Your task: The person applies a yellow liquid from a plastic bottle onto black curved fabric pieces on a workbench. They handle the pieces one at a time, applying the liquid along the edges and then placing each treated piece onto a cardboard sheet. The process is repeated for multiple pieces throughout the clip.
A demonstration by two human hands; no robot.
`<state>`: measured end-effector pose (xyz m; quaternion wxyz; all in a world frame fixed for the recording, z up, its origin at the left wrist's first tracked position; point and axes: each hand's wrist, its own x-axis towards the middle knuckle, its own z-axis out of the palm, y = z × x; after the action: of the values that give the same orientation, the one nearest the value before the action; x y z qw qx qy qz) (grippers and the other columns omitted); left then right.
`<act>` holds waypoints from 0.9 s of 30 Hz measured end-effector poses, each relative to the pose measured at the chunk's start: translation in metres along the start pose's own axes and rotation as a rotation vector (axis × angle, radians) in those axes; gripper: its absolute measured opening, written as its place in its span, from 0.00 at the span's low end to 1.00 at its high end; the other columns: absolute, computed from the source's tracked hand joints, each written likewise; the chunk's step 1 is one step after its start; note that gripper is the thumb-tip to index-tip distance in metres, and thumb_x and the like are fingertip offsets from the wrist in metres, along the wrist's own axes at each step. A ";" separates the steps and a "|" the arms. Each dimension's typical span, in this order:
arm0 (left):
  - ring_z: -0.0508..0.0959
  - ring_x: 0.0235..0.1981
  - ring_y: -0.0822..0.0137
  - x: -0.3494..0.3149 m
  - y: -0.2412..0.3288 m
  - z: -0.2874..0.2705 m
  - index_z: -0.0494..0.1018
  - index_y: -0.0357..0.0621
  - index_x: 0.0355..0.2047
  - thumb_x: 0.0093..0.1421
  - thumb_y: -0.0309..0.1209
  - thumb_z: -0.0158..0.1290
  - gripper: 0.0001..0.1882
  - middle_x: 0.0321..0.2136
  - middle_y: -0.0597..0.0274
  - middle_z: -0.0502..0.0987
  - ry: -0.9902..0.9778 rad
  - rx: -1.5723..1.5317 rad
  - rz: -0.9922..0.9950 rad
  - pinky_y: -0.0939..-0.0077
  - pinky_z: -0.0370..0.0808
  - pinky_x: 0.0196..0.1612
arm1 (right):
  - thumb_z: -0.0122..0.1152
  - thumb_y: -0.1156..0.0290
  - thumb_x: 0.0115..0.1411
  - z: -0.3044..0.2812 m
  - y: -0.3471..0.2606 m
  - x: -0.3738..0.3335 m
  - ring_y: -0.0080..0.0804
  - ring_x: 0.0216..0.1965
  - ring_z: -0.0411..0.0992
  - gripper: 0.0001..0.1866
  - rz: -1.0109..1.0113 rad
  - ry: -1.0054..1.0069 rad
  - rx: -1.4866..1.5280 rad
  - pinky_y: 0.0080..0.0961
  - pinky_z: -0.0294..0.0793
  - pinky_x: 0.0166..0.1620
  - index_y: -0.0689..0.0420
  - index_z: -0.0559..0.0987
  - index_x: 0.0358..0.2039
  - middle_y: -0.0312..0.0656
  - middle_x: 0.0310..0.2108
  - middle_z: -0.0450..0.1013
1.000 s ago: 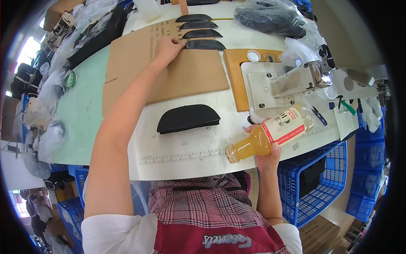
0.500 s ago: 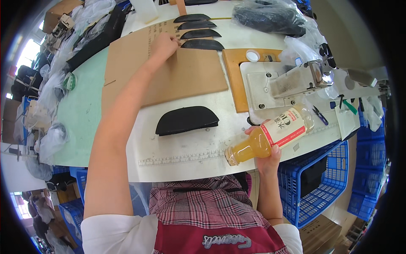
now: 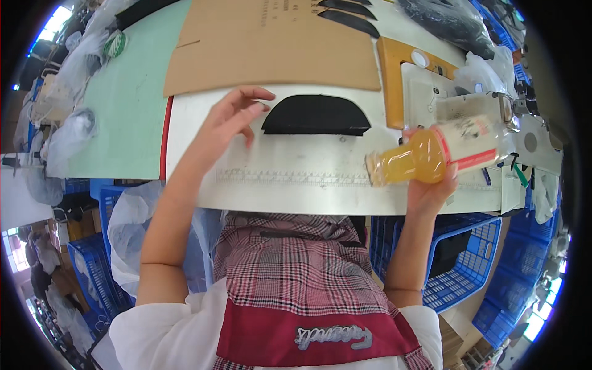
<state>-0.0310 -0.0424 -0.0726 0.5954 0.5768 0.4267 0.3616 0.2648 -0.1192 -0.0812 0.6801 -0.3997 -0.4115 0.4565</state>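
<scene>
My right hand (image 3: 431, 185) grips a plastic bottle (image 3: 431, 151) of yellow drink, lying sideways over the white table's (image 3: 296, 185) front edge, cap end toward the right. My left hand (image 3: 231, 120) hovers with fingers apart just left of a black curved fabric piece (image 3: 316, 115), fingertips close to its left tip. A large brown cardboard sheet (image 3: 271, 49) lies beyond the hand. More black curved pieces (image 3: 348, 18) sit at the far edge of the cardboard.
A sewing machine (image 3: 487, 108) stands at the right on an orange-brown plate (image 3: 394, 74). A green mat (image 3: 123, 105) covers the left of the table, with plastic bags (image 3: 68, 135) beside it. Blue crates (image 3: 468, 271) sit below right. A ruler strip (image 3: 290, 177) runs along the front edge.
My left hand drew back from the far black pieces to beside the near black piece. The view has tipped closer to the table; the bottle stays in my right hand.
</scene>
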 end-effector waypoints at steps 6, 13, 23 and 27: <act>0.68 0.42 0.71 -0.010 -0.023 0.018 0.64 0.35 0.37 0.57 0.28 0.43 0.10 0.44 0.55 0.66 0.041 -0.250 0.067 0.77 0.74 0.39 | 0.59 0.58 0.47 0.053 -0.017 0.035 0.33 0.38 0.69 0.27 -0.268 -0.007 -0.284 0.27 0.65 0.44 0.64 0.67 0.43 0.47 0.35 0.70; 0.72 0.35 0.71 -0.002 -0.038 0.019 0.64 0.32 0.31 0.54 0.24 0.48 0.07 0.38 0.53 0.68 0.088 -0.299 0.104 0.79 0.73 0.39 | 0.69 0.67 0.39 0.128 -0.026 0.034 0.22 0.26 0.72 0.17 -0.365 -0.269 -0.609 0.17 0.71 0.30 0.63 0.76 0.28 0.39 0.26 0.74; 0.73 0.32 0.71 -0.003 -0.039 0.020 0.64 0.31 0.33 0.54 0.24 0.49 0.09 0.34 0.56 0.69 0.090 -0.178 0.154 0.80 0.73 0.38 | 0.70 0.58 0.36 0.135 -0.007 0.032 0.31 0.33 0.73 0.23 -0.569 -0.476 -0.985 0.25 0.72 0.38 0.58 0.77 0.31 0.39 0.30 0.75; 0.75 0.30 0.70 0.000 -0.043 0.022 0.65 0.31 0.33 0.54 0.26 0.49 0.10 0.34 0.55 0.69 0.093 -0.221 0.127 0.80 0.72 0.37 | 0.71 0.60 0.35 0.108 -0.016 0.032 0.30 0.35 0.73 0.25 -0.645 -0.439 -1.075 0.26 0.71 0.40 0.58 0.76 0.34 0.39 0.32 0.74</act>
<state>-0.0138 -0.0537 -0.1156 0.6109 0.5161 0.3739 0.4697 0.1773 -0.0747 -0.0237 0.3888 -0.4379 -0.8100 0.0318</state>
